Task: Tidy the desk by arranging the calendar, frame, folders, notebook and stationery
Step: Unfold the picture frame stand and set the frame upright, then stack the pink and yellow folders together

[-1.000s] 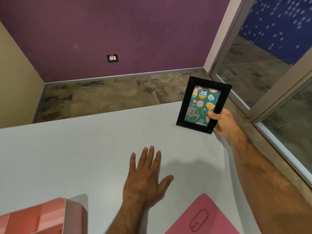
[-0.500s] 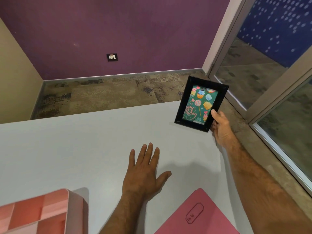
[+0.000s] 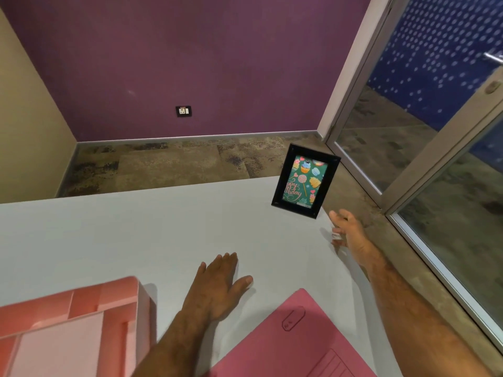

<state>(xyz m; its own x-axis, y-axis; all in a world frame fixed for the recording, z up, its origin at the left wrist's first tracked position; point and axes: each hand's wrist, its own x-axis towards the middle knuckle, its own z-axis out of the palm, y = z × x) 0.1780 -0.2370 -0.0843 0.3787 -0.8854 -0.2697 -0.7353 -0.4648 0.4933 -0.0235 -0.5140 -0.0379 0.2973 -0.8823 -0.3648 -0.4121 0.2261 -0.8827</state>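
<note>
Two bare hands are showing over the pale grey desk [image 3: 109,235], and neither is holding anything. The left hand [image 3: 217,287] is lying palm down on the desk surface near its middle, fingers straight and close together, thumb spread to the side. The right hand [image 3: 349,235] is hovering near the desk's right edge with its fingers loosely spread and relaxed, just beside the frame [image 3: 306,180] but apart from it. The frame, black with a green birthday picture of cupcakes and lollipops, is standing upright at the far right corner of the desk, its base close to the right edge and its top leaning a little toward the right. A pink folder [image 3: 294,338] is lying flat at the near right part of the desk, running out of view at the bottom, just to the right of the left forearm. A pink compartmented organiser [image 3: 81,322] is sitting at the near left corner, partly cut off by the picture's border; what its compartments are holding cannot be told.
</note>
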